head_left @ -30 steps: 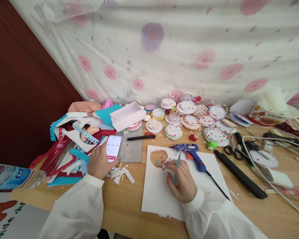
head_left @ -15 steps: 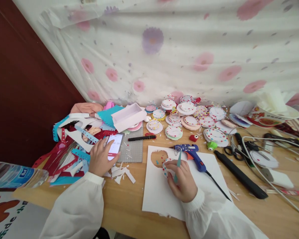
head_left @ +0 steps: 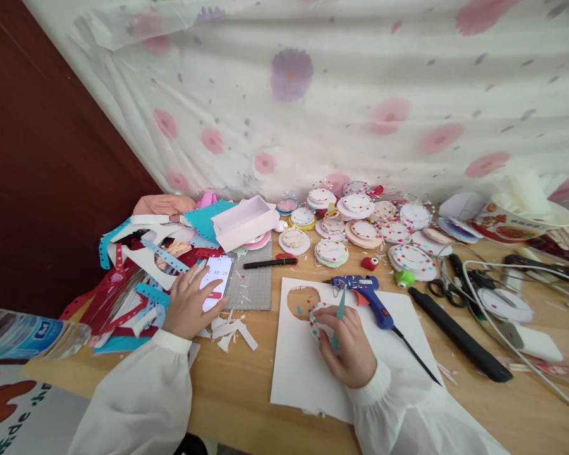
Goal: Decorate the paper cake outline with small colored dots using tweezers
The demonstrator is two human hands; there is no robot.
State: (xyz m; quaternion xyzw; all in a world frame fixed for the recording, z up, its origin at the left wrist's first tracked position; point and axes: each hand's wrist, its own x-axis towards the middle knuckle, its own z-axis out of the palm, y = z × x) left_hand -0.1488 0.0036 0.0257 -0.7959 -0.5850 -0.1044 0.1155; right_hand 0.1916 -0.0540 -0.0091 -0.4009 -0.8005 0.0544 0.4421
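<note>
My left hand (head_left: 189, 305) lies with spread fingers at the left edge of a phone (head_left: 217, 279), whose screen shows digits. My right hand (head_left: 347, 344) is closed on teal tweezers (head_left: 340, 311), held upright, and its fingertips are at a small white ring with red and blue dots (head_left: 314, 321). That hand rests on a white sheet (head_left: 296, 373) with a round hole cut near its top left. Just beyond the hand, a blue glue gun (head_left: 367, 292) lies on the same sheet.
Decorated paper discs (head_left: 330, 251) stand in several stacks along the wall. Paper scraps (head_left: 137, 297) and a bottle (head_left: 38, 333) are at the left. A black pen (head_left: 270, 263) lies on a grey mat (head_left: 253, 287). Scissors (head_left: 448, 292), cables and a black bar (head_left: 459, 335) lie at the right.
My left hand has drawn back slightly to the left, and more of the phone screen shows. My right hand has hardly moved.
</note>
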